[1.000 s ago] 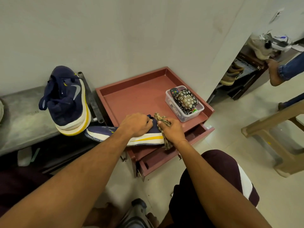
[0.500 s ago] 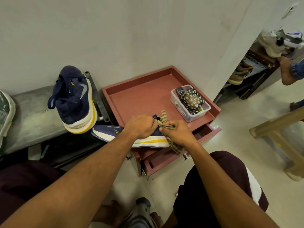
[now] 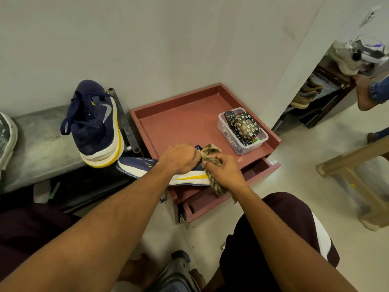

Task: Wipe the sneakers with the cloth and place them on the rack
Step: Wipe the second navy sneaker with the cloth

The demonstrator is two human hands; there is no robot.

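A navy sneaker with a white and yellow sole (image 3: 145,167) lies on its side across the front edge of the red-brown cabinet top (image 3: 185,127). My left hand (image 3: 179,158) grips its upper from above. My right hand (image 3: 224,172) holds a brown checked cloth (image 3: 212,153) bunched against the sneaker's toe end, with a cloth tail hanging below the wrist. The matching navy sneaker (image 3: 94,123) leans upright against the wall on a grey bench (image 3: 37,142). A dark shoe rack (image 3: 322,95) with shoes stands at the far right.
A clear plastic box (image 3: 244,147) with a remote and a flowered pouch sits on the cabinet top's right side. The cabinet drawer (image 3: 261,169) is pulled open. A beige plastic stool (image 3: 357,167) stands right. Another person's foot (image 3: 366,95) is near the rack. My knees are below.
My right hand has slid the cloth a little along the sneaker's toe end, bunching it higher. My left hand keeps its grip. The camera shifted slightly.
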